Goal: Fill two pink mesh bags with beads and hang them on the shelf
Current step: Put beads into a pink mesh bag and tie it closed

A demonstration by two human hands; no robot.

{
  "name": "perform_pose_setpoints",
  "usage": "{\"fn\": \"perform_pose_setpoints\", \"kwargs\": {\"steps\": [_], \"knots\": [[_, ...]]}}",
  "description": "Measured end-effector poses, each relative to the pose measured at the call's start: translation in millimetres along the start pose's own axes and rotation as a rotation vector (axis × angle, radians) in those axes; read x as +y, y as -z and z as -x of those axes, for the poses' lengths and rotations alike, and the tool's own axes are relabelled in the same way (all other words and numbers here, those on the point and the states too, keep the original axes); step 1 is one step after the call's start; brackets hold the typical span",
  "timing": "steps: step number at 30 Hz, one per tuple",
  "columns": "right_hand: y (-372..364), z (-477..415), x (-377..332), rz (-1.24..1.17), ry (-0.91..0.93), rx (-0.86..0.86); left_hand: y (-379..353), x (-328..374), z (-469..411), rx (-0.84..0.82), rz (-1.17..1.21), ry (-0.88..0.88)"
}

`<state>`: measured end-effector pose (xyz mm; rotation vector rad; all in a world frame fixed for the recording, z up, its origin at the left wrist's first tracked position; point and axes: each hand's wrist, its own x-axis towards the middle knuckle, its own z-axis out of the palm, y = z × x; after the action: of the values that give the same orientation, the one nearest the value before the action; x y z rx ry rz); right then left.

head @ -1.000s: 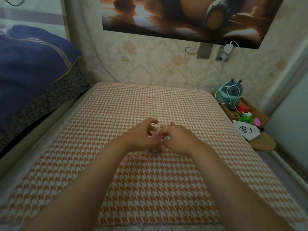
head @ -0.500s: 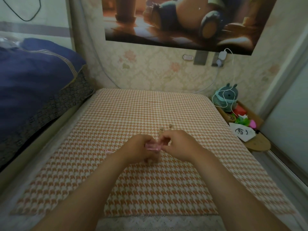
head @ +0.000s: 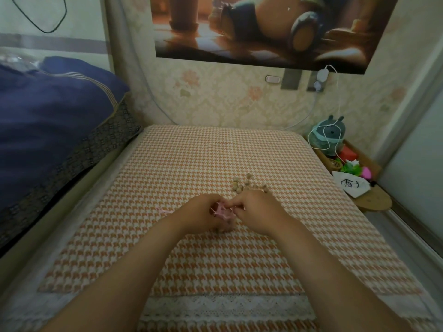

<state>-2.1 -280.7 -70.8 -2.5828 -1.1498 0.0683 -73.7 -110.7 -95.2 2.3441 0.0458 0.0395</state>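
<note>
The left hand (head: pixel 201 213) and the right hand (head: pixel 257 212) meet over the orange-and-white houndstooth cloth (head: pixel 191 164). Both pinch the small pink mesh bag (head: pixel 224 212) between them with curled fingers (its mouth is too small to judge). The small round beige beads (head: pixel 248 184) lie loose at 1 o'clock from the bag, near the right hand. A thin pink string (head: pixel 165 211) shows at 9 o'clock from the left hand.

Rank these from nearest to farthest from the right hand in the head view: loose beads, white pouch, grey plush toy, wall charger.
1. loose beads, just beyond the right hand on the bedspread.
2. white pouch, off to the right on the side shelf.
3. grey plush toy, farther back at the right.
4. wall charger, highest and farthest back.
</note>
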Motion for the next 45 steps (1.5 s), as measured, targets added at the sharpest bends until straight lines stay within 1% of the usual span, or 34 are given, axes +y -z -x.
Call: {"fn": "perform_pose_setpoints", "kwargs": {"steps": [4, 8, 11, 13, 18, 23, 25, 27, 28, 30, 32, 33, 35, 38, 41, 45], "knots": [[-0.6, -5.5, -3.8, -0.009, -0.007, 0.086, 1.4, 1.3, -3.2, 0.011, 0.028, -0.011], [2.5, -8.3, 0.8, -0.030, 0.029, 0.025, 4.3, 0.5, -5.0, 0.003, -0.029, -0.011], [1.3, -9.9, 2.6, 0.024, 0.046, -0.073, 4.7, -0.3, -6.5, -0.016, -0.075, -0.018], [1.6, -10.1, 2.2, 0.040, 0.045, -0.104, 3.0, 0.6, -6.5, -0.014, -0.071, -0.023], [7.3, -7.8, 1.5, -0.015, 0.040, 0.027, 5.1, -0.8, -7.5, 0.066, -0.128, -0.029], [4.8, -8.2, 6.1, 0.003, 0.037, -0.069, 5.2, -2.5, -6.2, 0.038, -0.148, -0.036], [5.9, -8.2, 11.3, -0.045, 0.024, -0.008, 4.9, -2.8, -4.8, 0.040, -0.111, -0.024], [5.3, -8.2, 15.9, -0.154, 0.000, 0.059, 5.3, -4.7, -4.8, 0.041, -0.087, -0.015], [5.0, -7.9, 16.9, -0.244, -0.025, 0.046, 5.7, -5.3, -4.3, 0.041, -0.089, -0.015], [2.2, -7.3, 18.1, -0.398, -0.095, -0.058, 6.4, -5.6, -3.0, 0.045, -0.097, -0.025], [-2.4, -7.1, 18.4, -0.402, -0.093, -0.142, 8.1, -5.4, -1.4, 0.054, -0.096, -0.040], [-4.2, -7.5, 18.2, -0.377, -0.071, -0.151, 9.6, -4.7, -0.3, 0.058, -0.105, -0.045], [-6.3, -9.4, 17.5, -0.357, -0.062, -0.108, 13.4, -5.1, 1.1, 0.059, -0.166, -0.041], [-6.0, -11.8, 18.3, -0.350, -0.106, -0.038, 20.7, -8.0, 1.8, 0.069, -0.265, 0.014], [-4.1, -11.8, 21.4, -0.362, -0.174, -0.013, 28.7, -10.4, 3.1, 0.082, -0.264, 0.071], [-1.8, -10.4, 28.5, -0.409, -0.239, -0.010, 36.0, -13.4, 8.6, 0.076, -0.172, 0.087]]}}
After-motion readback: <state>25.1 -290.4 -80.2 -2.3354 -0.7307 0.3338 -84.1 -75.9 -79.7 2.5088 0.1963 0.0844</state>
